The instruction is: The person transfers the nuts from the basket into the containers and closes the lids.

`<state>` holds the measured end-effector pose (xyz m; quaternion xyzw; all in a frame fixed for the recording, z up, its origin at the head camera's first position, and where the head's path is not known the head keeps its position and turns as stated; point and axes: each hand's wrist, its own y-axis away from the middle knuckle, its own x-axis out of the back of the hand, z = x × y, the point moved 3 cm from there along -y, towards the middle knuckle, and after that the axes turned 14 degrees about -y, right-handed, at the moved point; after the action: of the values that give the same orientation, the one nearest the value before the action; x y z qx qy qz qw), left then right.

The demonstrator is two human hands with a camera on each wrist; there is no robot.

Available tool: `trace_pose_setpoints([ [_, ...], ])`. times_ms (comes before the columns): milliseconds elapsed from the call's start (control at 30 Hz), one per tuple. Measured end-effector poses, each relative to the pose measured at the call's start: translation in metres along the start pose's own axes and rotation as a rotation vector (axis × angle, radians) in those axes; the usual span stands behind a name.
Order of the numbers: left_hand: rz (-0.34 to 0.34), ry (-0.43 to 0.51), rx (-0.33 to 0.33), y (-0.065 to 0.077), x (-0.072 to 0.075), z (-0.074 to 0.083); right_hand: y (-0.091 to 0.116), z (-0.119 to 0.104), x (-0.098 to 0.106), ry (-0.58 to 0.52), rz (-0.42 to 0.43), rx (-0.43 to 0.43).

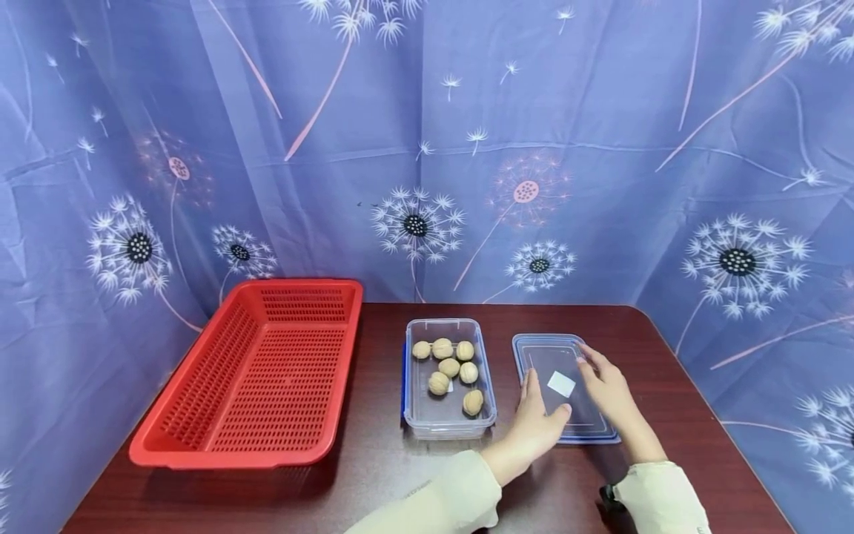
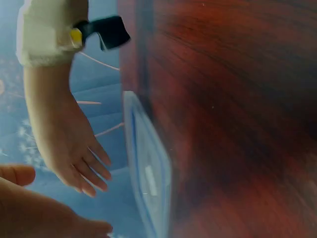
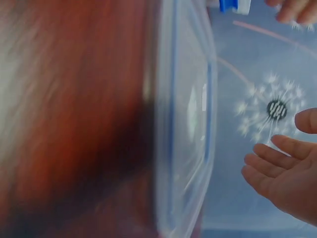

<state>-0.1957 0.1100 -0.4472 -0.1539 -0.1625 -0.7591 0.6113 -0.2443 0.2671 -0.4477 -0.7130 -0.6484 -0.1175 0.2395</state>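
A clear plastic lid with a blue seal and a white label lies flat on the table. My left hand hovers over its left side, fingers extended and thumb apart. Above its right edge is my right hand, fingers also extended. In the left wrist view, a gap shows between the right hand and the lid; nothing is held. To the left stands a clear plastic container with several walnuts inside and a blue clip on its left side.
A red perforated plastic basket stands at the left of the dark wooden table. Blue curtains with dandelion prints rise behind the table and along both sides.
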Motion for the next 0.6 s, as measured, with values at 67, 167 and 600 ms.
trace_pose_setpoints([
  [67,0.058,0.038,0.044,-0.006,-0.005,-0.002,0.003,0.007,0.005,0.005,-0.001,-0.035],
  [167,0.154,0.107,0.094,-0.014,-0.010,-0.004,0.005,0.016,0.010,-0.001,-0.025,-0.090],
  [600,0.350,0.204,0.204,-0.039,-0.022,-0.019,0.011,0.035,0.012,-0.063,-0.097,-0.330],
])
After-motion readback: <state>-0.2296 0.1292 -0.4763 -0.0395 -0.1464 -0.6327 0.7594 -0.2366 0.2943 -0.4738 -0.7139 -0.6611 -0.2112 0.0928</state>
